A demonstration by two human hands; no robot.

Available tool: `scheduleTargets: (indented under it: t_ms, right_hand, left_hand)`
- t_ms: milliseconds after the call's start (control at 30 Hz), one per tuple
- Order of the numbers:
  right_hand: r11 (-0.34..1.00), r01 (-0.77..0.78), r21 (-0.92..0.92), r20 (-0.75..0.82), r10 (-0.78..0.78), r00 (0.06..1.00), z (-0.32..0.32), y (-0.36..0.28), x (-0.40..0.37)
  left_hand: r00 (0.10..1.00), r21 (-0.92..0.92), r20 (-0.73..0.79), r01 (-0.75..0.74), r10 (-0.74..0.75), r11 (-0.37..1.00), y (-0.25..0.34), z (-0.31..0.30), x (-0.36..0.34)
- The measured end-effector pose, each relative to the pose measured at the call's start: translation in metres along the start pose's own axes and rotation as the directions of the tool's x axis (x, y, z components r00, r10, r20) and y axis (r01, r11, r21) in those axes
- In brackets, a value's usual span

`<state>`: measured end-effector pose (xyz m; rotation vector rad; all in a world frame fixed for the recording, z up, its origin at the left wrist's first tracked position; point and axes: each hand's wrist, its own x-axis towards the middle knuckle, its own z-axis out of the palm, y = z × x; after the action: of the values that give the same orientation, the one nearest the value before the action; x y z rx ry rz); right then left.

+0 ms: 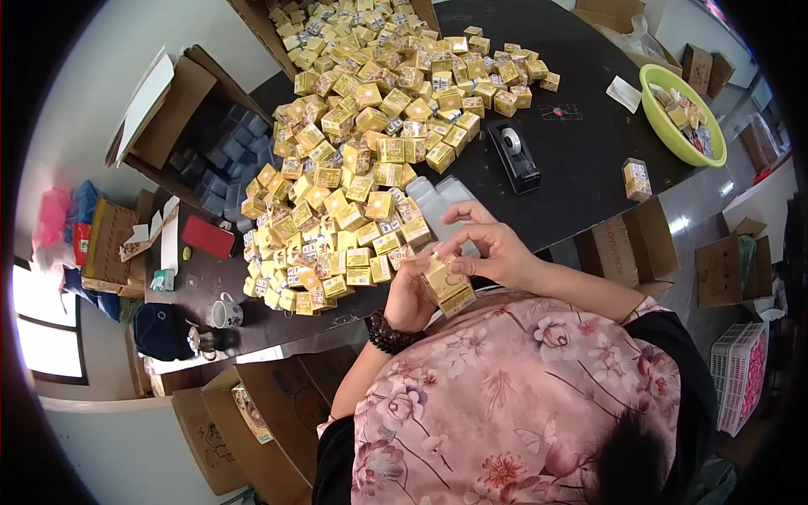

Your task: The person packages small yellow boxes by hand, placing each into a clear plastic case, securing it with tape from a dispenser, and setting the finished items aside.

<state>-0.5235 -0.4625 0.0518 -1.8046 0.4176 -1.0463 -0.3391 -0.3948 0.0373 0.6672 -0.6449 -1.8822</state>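
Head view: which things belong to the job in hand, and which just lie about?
Likely in the job:
yellow box in the left hand
pile of similar boxes
perhaps the translucent plastic pieces
perhaps the tape dispenser

Likely just lying about:
mug
red rectangular item

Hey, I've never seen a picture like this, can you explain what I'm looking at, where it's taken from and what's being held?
There's no machine here: a camera worn on a person's head looks down past their floral top, and its lens bends the edges. The left hand, with a beaded bracelet at the wrist, holds a small yellow box; the right hand has its fingers at the box's upper end. On the dark table lie a big heap of similar boxes and a tape dispenser.
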Motion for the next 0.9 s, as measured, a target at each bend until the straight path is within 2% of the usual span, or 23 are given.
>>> scheduleTargets:
  t_ms: [33, 67, 100, 133, 167, 200, 233, 267, 300, 333, 367, 400, 433, 500, 567, 600, 667, 733, 800, 867, 900]
  right_hand:
    - [1.0, 0.0, 0.0, -0.001, 0.0, 1.0, 0.0, 0.001, 0.001]
    - [0.991, -0.039, 0.13, 0.057, 0.031, 0.998, 0.001, 0.003, 0.002]
    - [0.963, -0.084, 0.256, 0.118, 0.055, 0.991, 0.001, 0.003, 0.002]
    - [0.963, -0.084, 0.257, 0.116, 0.056, 0.992, 0.002, 0.003, 0.001]
    - [0.907, -0.212, 0.364, 0.14, 0.171, 0.975, 0.002, 0.001, 0.0]
    - [0.823, -0.331, 0.462, 0.178, 0.28, 0.943, 0.002, 0.0, 0.0]
    - [0.823, -0.33, 0.462, 0.177, 0.279, 0.944, 0.002, -0.002, 0.0]
    - [0.862, -0.283, 0.421, 0.105, 0.264, 0.959, 0.0, -0.004, -0.001]
    - [0.896, -0.238, 0.374, 0.032, 0.244, 0.969, -0.001, -0.006, 0.0]
    - [0.897, -0.237, 0.374, 0.031, 0.243, 0.969, -0.002, -0.008, 0.0]
    - [0.933, -0.172, 0.315, 0.037, 0.169, 0.985, -0.005, -0.009, 0.001]
    - [0.961, -0.101, 0.256, 0.048, 0.092, 0.995, -0.005, -0.009, 0.002]
    - [0.961, -0.102, 0.256, 0.048, 0.093, 0.995, -0.005, -0.008, 0.002]
    - [0.981, -0.164, 0.107, 0.09, 0.154, 0.984, -0.004, -0.006, 0.003]
    - [0.98, -0.174, 0.094, 0.093, 0.165, 0.982, -0.007, -0.01, 0.004]
    - [0.979, -0.185, 0.082, 0.097, 0.177, 0.979, -0.009, -0.012, 0.005]
    - [0.967, -0.226, 0.12, 0.098, 0.216, 0.972, -0.01, -0.009, 0.003]
    - [0.95, -0.267, 0.159, 0.103, 0.253, 0.962, -0.012, -0.007, 0.003]
    - [0.942, -0.248, 0.225, 0.165, 0.214, 0.963, -0.016, -0.005, 0.004]
    - [0.933, -0.246, 0.261, 0.15, 0.212, 0.966, -0.016, 0.0, 0.001]
    - [0.924, -0.243, 0.297, 0.138, 0.21, 0.968, -0.016, 0.001, 0.001]
  left_hand:
    - [0.997, -0.067, 0.075, 0.036, -0.031, 0.997, -0.003, -0.004, 0.001]
    - [0.997, -0.066, 0.075, 0.037, -0.032, 0.997, -0.004, -0.007, 0.002]
    - [0.983, -0.071, 0.167, 0.093, -0.08, 0.993, -0.003, -0.007, 0.003]
    - [0.958, -0.071, 0.258, 0.149, -0.126, 0.986, -0.001, -0.005, 0.004]
    - [0.958, -0.07, 0.258, 0.149, -0.126, 0.986, 0.0, 0.001, 0.002]
    - [0.983, -0.105, 0.161, 0.108, -0.091, 0.989, 0.003, 0.013, -0.003]
    - [0.996, -0.135, 0.062, 0.064, -0.056, 0.989, 0.004, 0.019, -0.005]
    - [0.996, -0.134, 0.063, 0.065, -0.057, 0.989, 0.003, 0.017, -0.003]
    - [0.989, -0.086, 0.15, 0.007, 0.006, 0.996, 0.001, 0.014, 0.0]
    - [0.969, -0.044, 0.238, -0.056, 0.065, 0.997, 0.0, 0.013, 0.001]
    - [0.992, 0.047, 0.127, -0.007, 0.001, 0.999, 0.003, 0.015, -0.001]
    - [0.992, 0.046, 0.126, -0.007, 0.001, 0.999, 0.003, 0.016, -0.001]
    - [0.994, 0.103, 0.106, -0.027, 0.016, 0.994, 0.002, 0.017, -0.002]
    - [0.996, 0.161, 0.087, -0.044, 0.031, 0.986, 0.001, 0.015, -0.002]
    - [0.999, 0.309, 0.043, -0.015, 0.001, 0.951, -0.002, 0.008, -0.001]
    - [0.999, 0.311, 0.044, -0.014, 0.0, 0.95, -0.001, 0.007, -0.001]
    - [0.998, 0.462, 0.056, -0.04, 0.016, 0.886, -0.001, 0.004, -0.002]
    - [0.998, 0.466, 0.061, -0.043, 0.017, 0.884, -0.001, 0.003, -0.002]
    - [0.998, 0.47, 0.066, -0.047, 0.017, 0.881, 0.0, 0.005, -0.003]
    - [0.998, 0.274, 0.044, 0.038, -0.052, 0.961, 0.001, 0.01, -0.004]
    - [0.998, 0.275, 0.045, 0.039, -0.053, 0.961, 0.001, 0.009, -0.004]
